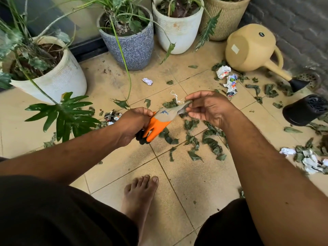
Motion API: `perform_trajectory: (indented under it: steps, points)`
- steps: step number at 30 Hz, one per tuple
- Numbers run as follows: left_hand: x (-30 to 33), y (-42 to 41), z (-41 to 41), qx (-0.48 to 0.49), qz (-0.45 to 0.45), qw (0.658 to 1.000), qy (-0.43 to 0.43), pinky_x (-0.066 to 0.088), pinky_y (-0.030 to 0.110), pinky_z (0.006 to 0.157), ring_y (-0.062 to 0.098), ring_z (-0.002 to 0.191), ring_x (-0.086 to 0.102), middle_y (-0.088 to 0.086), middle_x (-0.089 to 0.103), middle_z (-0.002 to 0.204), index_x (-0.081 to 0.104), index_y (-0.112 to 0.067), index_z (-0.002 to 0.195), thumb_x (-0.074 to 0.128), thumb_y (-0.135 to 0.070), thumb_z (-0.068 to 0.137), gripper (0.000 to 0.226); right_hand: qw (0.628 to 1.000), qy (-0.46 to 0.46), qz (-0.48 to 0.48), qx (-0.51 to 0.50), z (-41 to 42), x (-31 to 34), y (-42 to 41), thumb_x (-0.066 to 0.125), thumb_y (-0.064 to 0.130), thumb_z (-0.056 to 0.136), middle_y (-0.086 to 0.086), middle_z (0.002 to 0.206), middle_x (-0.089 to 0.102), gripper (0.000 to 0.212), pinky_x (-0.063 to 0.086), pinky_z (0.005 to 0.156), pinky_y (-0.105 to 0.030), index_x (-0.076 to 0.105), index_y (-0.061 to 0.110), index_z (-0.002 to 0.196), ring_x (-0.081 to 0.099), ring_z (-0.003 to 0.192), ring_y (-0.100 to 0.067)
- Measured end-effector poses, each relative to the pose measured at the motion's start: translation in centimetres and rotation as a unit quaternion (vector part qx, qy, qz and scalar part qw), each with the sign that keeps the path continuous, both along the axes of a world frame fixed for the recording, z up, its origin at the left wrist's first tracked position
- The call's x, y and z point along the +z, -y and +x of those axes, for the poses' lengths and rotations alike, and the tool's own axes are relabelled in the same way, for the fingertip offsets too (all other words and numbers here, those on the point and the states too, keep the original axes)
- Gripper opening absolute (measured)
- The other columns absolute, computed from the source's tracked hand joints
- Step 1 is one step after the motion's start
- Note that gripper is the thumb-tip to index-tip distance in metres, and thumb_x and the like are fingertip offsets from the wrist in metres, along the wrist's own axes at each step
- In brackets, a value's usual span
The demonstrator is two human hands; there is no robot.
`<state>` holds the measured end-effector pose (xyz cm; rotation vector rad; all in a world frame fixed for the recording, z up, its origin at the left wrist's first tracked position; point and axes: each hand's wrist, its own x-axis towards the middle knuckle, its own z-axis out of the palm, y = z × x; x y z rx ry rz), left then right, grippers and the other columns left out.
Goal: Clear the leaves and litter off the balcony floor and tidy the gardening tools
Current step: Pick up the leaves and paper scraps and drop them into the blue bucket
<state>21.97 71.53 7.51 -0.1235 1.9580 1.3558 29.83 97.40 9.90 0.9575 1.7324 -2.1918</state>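
From the head camera, you are gripping an orange-and-grey gardening glove [157, 122] in your left hand [132, 125] while your right hand [208, 108] is pinching its cuff, stretching it taut between them. Pulling harder is risking a slipped cuff; below the grip, dry leaves [211, 142] and crumpled paper [229, 82] are littering the tiles.

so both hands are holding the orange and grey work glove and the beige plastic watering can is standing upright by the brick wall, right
Not quite. The head view shows the beige plastic watering can lying on its side by the brick wall, its base turned toward the camera, not upright. The rest holds: the left hand grips the orange and grey work glove and the right hand pinches its cuff.
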Motion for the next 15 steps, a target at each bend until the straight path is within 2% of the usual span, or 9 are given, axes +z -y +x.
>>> perform_trajectory:
  steps: [3, 7, 9, 10, 12, 13, 14, 15]
  points:
    - [-0.3, 0.4, -0.2, 0.027, 0.012, 0.999, 0.02, 0.031, 0.031, 0.055, 0.022, 0.059, 0.048, 0.007, 0.058, 0.075, 0.069, -0.02, 0.089, 0.045, 0.012, 0.083, 0.04, 0.999, 0.012, 0.043, -0.022, -0.3, -0.5, -0.4, 0.064, -0.01, 0.092, -0.023, 0.1, 0.078, 0.022, 0.067, 0.076, -0.04, 0.078, 0.0, 0.106, 0.079, 0.087, -0.029]
    - [-1.8, 1.9, -0.2, 0.037, -0.023, 0.999, 0.023, 0.033, 0.031, 0.056, 0.022, 0.06, 0.051, 0.006, 0.058, 0.073, 0.068, -0.019, 0.093, 0.045, 0.011, 0.083, 0.039, 0.988, 0.021, 0.143, -0.061, 0.2, -0.9, -1.2, 0.065, -0.006, 0.095, -0.016, 0.093, 0.08, 0.017, 0.066, 0.079, -0.04, 0.079, 0.001, 0.102, 0.08, 0.089, -0.028]
    - [-2.8, 3.2, -0.4, 0.056, -0.034, 0.998, 0.025, 0.033, 0.031, 0.056, 0.022, 0.062, 0.051, 0.007, 0.058, 0.075, 0.068, -0.019, 0.092, 0.044, 0.01, 0.081, 0.04, 0.985, 0.021, 0.146, -0.093, 0.6, -1.1, -1.8, 0.065, -0.007, 0.095, -0.016, 0.091, 0.08, 0.017, 0.066, 0.079, -0.041, 0.079, 0.001, 0.101, 0.08, 0.09, -0.03]
    - [-3.0, 4.1, -1.1, 0.027, -0.033, 0.999, 0.018, 0.033, 0.032, 0.056, 0.023, 0.065, 0.051, 0.007, 0.058, 0.078, 0.068, -0.019, 0.092, 0.043, 0.01, 0.081, 0.04, 0.984, 0.021, 0.144, -0.101, 0.7, -1.2, -2.1, 0.065, -0.007, 0.094, -0.017, 0.092, 0.08, 0.017, 0.066, 0.08, -0.042, 0.079, 0.0, 0.1, 0.079, 0.092, -0.031]
    - [-4.6, 5.4, -1.2, 0.017, -0.087, 0.995, 0.035, 0.036, 0.034, 0.056, 0.026, 0.073, 0.052, 0.01, 0.058, 0.089, 0.069, -0.017, 0.1, 0.042, 0.007, 0.083, 0.04, 0.986, 0.025, 0.138, -0.095, 0.8, -1.8, -2.4, 0.065, -0.007, 0.094, -0.018, 0.093, 0.079, 0.017, 0.066, 0.082, -0.043, 0.079, -0.001, 0.1, 0.079, 0.094, -0.032]
    - [-6.2, 6.2, -1.5, 0.021, -0.173, 0.985, 0.012, 0.042, 0.036, 0.061, 0.028, 0.082, 0.057, 0.012, 0.061, 0.1, 0.069, -0.015, 0.115, 0.045, 0.002, 0.089, 0.04, 0.987, 0.03, 0.134, -0.089, 0.8, -2.1, -2.6, 0.065, -0.007, 0.093, -0.018, 0.094, 0.079, 0.017, 0.066, 0.082, -0.044, 0.079, 0.0, 0.1, 0.079, 0.095, -0.032]
    - [-8.1, 8.3, 0.7, 0.056, -0.13, 0.989, 0.048, 0.05, 0.04, 0.076, 0.031, 0.101, 0.062, 0.013, 0.064, 0.121, 0.062, -0.018, 0.137, 0.047, -0.01, 0.098, 0.042, 0.988, 0.037, 0.128, -0.079, 0.8, -2.5, -2.7, 0.066, -0.006, 0.093, -0.017, 0.095, 0.08, 0.017, 0.066, 0.083, -0.045, 0.079, 0.001, 0.1, 0.079, 0.095, -0.031]
    - [-11.3, 10.0, 4.4, 0.039, -0.114, 0.992, 0.027, 0.049, 0.045, 0.099, 0.034, 0.128, 0.058, 0.01, 0.057, 0.147, 0.045, -0.025, 0.155, 0.045, -0.028, 0.107, 0.047, 0.989, 0.043, 0.122, -0.069, 0.8, -2.8, -2.9, 0.067, -0.006, 0.092, -0.017, 0.096, 0.08, 0.017, 0.065, 0.083, -0.045, 0.08, 0.002, 0.1, 0.079, 0.096, -0.031]
